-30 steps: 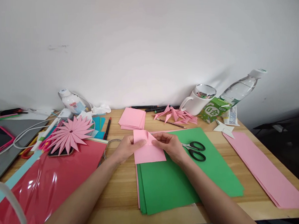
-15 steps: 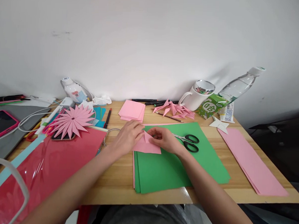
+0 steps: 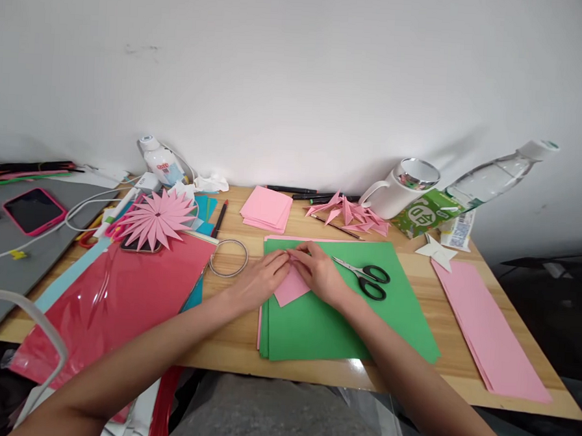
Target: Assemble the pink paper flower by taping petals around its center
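Observation:
A small pink sheet of paper (image 3: pixel 291 289) lies over the left part of a stack of green paper (image 3: pixel 353 325), its lower corner turned toward me. My left hand (image 3: pixel 261 278) grips its left upper edge, fingers closed and pressed on it. From the other side my right hand (image 3: pixel 321 271) pinches the upper part, with the fingertips of both hands almost meeting. The fingers hide the paper's top edge, so I cannot tell its fold there. Just right of my right hand, black-handled scissors (image 3: pixel 366 274) rest on the green paper.
Behind the green stack are pink squares (image 3: pixel 266 207), folded pink pieces (image 3: pixel 349 216), pens and a white mug (image 3: pixel 390 196). Pink strips (image 3: pixel 490 326) lie at right. A pink paper star (image 3: pixel 158 215), red sheets (image 3: pixel 135 301) and a metal ring (image 3: pixel 229 258) are left.
The pink sheet has been turned, so a corner points toward me instead of a straight edge. Both hands have drawn closer together at its top. The camera view has shifted slightly.

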Tool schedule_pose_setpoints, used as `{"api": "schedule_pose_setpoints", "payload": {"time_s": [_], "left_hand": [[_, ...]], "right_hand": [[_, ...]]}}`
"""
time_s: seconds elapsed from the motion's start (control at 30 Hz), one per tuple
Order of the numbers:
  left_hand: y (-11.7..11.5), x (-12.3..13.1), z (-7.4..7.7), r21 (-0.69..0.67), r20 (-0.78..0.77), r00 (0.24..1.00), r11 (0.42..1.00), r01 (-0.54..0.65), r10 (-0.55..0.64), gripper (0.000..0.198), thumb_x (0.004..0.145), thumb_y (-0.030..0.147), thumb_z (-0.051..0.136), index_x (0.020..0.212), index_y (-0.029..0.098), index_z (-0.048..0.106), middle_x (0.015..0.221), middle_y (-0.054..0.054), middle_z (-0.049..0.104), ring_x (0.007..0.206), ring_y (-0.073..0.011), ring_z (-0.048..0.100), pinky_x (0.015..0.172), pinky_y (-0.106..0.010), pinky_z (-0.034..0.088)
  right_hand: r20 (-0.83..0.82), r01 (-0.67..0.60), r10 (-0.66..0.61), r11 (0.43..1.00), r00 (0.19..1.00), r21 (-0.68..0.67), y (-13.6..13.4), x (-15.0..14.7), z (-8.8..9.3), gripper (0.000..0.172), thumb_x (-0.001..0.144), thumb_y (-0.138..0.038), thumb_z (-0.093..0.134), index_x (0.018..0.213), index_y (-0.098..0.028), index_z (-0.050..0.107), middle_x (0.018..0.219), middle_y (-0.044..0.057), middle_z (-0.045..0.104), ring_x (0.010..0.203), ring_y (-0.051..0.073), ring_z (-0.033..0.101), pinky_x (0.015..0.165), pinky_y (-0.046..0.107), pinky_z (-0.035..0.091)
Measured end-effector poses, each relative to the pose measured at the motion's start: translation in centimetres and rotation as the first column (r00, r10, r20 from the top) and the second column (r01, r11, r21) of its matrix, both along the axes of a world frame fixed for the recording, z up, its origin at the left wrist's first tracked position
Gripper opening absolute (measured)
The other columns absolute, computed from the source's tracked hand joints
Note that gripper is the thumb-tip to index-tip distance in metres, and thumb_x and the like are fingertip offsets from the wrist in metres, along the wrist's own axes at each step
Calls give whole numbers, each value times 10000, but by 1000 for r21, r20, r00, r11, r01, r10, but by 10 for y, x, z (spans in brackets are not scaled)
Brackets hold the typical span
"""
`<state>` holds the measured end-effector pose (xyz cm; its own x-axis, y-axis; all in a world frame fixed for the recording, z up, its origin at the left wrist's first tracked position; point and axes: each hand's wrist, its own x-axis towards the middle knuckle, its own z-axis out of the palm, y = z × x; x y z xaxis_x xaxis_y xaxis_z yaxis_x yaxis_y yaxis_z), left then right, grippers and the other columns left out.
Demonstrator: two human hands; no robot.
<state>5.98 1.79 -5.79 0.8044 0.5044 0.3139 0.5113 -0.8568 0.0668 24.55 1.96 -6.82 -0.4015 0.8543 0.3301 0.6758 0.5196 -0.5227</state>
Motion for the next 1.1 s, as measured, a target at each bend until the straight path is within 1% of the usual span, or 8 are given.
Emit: {"api": "schedule_pose_setpoints", "payload": {"time_s": [0.1, 0.2, 0.33, 0.47, 0.57, 0.7, 0.9, 1.1], "left_hand": [[-3, -1, -2, -24, -28, 1000, 1000, -14, 13, 309, 884, 71, 333, 1138, 33, 505, 1186, -204, 553, 1246, -258, 411, 990, -417, 425], [-6, -5, -4, -44, -17, 1000, 999, -3, 2, 324, 886, 70, 336, 1176, 35, 478, 1226, -212, 534, 1288, -267, 345, 997, -431, 421], [-8, -8, -6, -86, 23, 999, 996, -23, 25, 341, 895, 75, 330, 1215, 65, 449, 1270, -197, 510, 1316, -252, 280, 999, -438, 425], [-9, -7, -8, -121, 65, 995, 990, -65, 74, 350, 903, 102, 341, 1238, 57, 431, 1285, -201, 497, 1323, -251, 258, 1006, -436, 421], [-10, -6, -9, -140, 72, 994, 987, -77, 87, 375, 902, 93, 335, 1270, 83, 408, 1306, -179, 485, 1326, -244, 250, 1010, -442, 416], [-10, -6, -11, -106, 92, 992, 992, -75, 84, 341, 891, 90, 367, 1220, 58, 453, 1278, -193, 507, 1312, -257, 291, 997, -435, 431], [-13, -9, -10, -37, 165, 982, 996, -83, 88, 239, 875, 104, 410, 1043, 80, 579, 1060, -161, 645, 1171, -251, 498, 949, -442, 467], [-22, -4, -6, -13, 68, 995, 997, -76, 76, 349, 865, 64, 336, 1140, 50, 549, 1105, -196, 622, 1140, -261, 521, 922, -417, 484]], "right_hand": [[68, 10, -15, 997, 998, 76, -5, 6, -3, 315, 876, -145, 427, 1153, -154, 576, 1029, 124, 538, 961, 212, 505, 827, 367, 489], [130, -42, 29, 995, 991, 94, -13, 15, -3, 331, 895, -126, 383, 1172, -176, 557, 1110, 121, 547, 1056, 218, 474, 875, 390, 482], [210, -108, 89, 991, 974, 82, -26, 21, 2, 368, 907, -129, 350, 1243, -151, 499, 1249, 127, 518, 1171, 244, 420, 958, 446, 439], [248, -98, 85, 994, 965, 43, -34, 17, 4, 427, 898, -98, 314, 1313, -82, 413, 1328, 174, 453, 1241, 254, 381, 997, 449, 418], [247, -86, 76, 996, 966, 26, -37, 14, 3, 468, 882, -77, 318, 1347, -89, 366, 1357, 179, 421, 1282, 255, 341, 1017, 459, 401], [263, -75, 67, 997, 962, 18, -41, 11, 3, 478, 874, -64, 316, 1349, -91, 360, 1390, 184, 372, 1339, 265, 236, 1024, 476, 390], [250, -72, 66, 997, 966, 15, -42, 8, 4, 498, 872, -38, 284, 1367, -83, 318, 1424, 168, 323, 1366, 241, 144, 1035, 449, 389], [290, -91, 83, 996, 953, 16, -43, 6, 5, 508, 841, -22, 344, 1349, -41, 350, 1411, 184, 339, 1363, 256, 140, 1065, 435, 348]]}}
